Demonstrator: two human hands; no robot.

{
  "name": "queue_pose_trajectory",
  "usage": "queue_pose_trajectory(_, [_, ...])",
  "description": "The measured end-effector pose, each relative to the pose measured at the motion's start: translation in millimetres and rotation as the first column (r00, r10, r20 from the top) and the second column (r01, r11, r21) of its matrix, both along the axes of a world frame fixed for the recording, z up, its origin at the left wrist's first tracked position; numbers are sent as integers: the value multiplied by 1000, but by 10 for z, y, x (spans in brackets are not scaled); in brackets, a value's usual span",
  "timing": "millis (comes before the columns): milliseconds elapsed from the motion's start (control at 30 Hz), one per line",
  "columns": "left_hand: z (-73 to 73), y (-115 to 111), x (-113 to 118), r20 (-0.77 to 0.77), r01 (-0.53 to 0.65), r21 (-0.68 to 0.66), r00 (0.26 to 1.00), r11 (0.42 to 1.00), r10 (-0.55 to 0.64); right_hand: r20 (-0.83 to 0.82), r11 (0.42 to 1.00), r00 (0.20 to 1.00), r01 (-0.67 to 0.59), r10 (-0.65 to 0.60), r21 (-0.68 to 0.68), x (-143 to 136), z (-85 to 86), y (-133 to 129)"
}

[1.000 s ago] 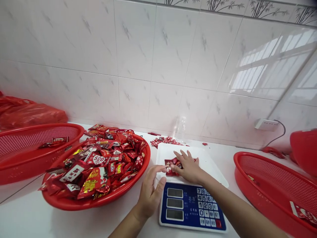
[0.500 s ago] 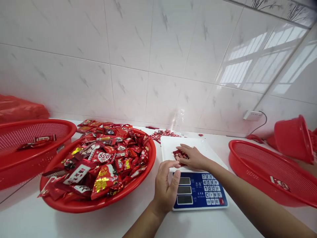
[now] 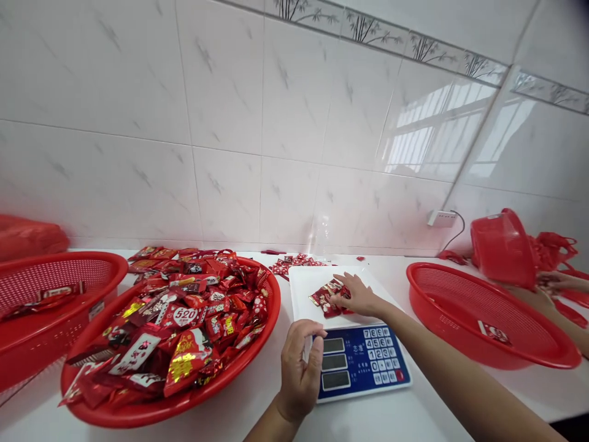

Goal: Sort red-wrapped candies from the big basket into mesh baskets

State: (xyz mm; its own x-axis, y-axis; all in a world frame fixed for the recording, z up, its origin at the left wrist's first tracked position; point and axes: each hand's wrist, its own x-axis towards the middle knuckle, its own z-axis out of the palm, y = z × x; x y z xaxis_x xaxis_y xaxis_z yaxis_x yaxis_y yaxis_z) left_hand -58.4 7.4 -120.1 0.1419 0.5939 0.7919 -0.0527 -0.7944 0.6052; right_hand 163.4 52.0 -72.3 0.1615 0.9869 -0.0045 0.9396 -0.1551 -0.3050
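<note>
Small red wrapped snack packets (image 3: 326, 301) lie in a loose cluster on the white pan (image 3: 301, 279) of a digital scale. Over their right side rests my right hand (image 3: 358, 296), its fingers spread and touching the packets without a grip. Beside the scale's left edge is my left hand (image 3: 300, 368), empty, fingers curved and apart from the thumb. The scale's blue keypad panel (image 3: 361, 361) faces me, with its number keys uncovered. To the left of my left hand, a red oval basket (image 3: 271, 307) is heaped with red snack packets.
Another red basket (image 3: 115, 270) with a few packets stands far left. At right a red basket (image 3: 427, 313) holds a packet. More packets (image 3: 301, 262) lie along the wall. A co-worker's hand (image 3: 556, 281) is at the far right, near a tilted red basket (image 3: 501, 248).
The view has tilted up and turned right. My right hand has shifted off part of the packets, which now show more and spread wider. A co-worker's hand has come into view.
</note>
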Motion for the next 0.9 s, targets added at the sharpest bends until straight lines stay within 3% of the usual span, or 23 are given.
queue_pose_trajectory(133, [7,51,-21,-13,-84,77,996,993,85,9,997,997,-73,73,-3,-60,-7,38])
queue_pose_trajectory(333, [-8,112,-39,-54,-195,38,979,980,197,43,982,981,-188,188,-4,-123,-44,108])
queue_pose_trajectory(533, [-24,47,22,-125,-168,-24,979,985,164,22,938,944,-329,328,114,-62,-63,148])
queue_pose_trajectory(667, [-14,-10,60,-160,-119,37,979,992,124,12,892,911,-407,413,196,-5,-60,168])
queue_pose_trajectory(900, [13,-31,59,-204,-41,145,976,989,71,-11,867,908,-396,419,304,46,-111,232])
